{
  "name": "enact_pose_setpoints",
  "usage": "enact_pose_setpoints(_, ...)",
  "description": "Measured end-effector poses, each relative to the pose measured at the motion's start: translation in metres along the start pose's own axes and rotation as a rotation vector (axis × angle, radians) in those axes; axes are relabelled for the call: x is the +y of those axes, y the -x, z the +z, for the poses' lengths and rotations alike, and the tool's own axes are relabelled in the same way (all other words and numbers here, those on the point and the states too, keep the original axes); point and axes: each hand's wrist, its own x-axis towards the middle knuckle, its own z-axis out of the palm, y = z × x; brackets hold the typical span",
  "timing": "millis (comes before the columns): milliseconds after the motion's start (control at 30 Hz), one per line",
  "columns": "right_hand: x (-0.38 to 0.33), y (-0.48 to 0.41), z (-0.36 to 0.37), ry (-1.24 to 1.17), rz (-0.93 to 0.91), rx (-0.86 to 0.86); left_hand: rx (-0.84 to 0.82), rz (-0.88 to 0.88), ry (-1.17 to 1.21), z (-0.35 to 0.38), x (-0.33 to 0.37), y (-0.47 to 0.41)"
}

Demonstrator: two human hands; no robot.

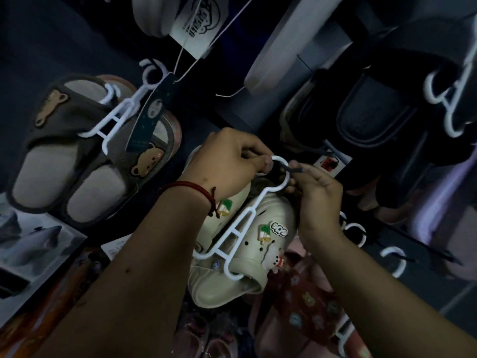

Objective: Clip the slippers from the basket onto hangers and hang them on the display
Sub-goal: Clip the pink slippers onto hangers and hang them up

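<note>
A pair of cream clogs [265, 244] with small charms hangs on a white plastic hanger [237, 228] at the centre. My left hand [227, 156] pinches the hanger's hook loop at the top. My right hand [317, 197] grips a dark display peg [299, 170] whose end sits at the hook loop. The clogs' heels are hidden behind my left forearm.
Brown bear slippers [85, 151] hang on a white hanger at the left. Dark slippers [369, 117] hang at the upper right, a white pair with a tag [196, 24] above. Red patterned slippers [304, 311] and empty white hooks [392, 257] lie lower right.
</note>
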Motion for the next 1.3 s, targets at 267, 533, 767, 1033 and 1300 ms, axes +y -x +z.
enact_pose_setpoints(267, -0.003, 0.003, 0.004, -0.026, 0.034, 0.038, -0.008, -0.011, 0.006, -0.005, 0.008, 0.003)
enact_pose_setpoints(533, -0.012, 0.010, -0.005, 0.100, 0.037, 0.026, 0.064, 0.024, -0.119, -0.017, 0.031, 0.021)
enact_pose_setpoints(767, -0.051, 0.037, -0.042, 0.211, -0.023, -0.059, 0.035, -0.049, -0.260, -0.011, 0.083, 0.066)
enact_pose_setpoints(1033, -0.141, 0.058, -0.088, 0.220, -0.075, -0.054, -0.084, 0.137, -0.470, 0.002, 0.204, 0.086)
enact_pose_setpoints(1300, -0.221, 0.030, -0.150, 0.295, -0.215, 0.010, -0.122, 0.217, -0.547, 0.036, 0.294, 0.032)
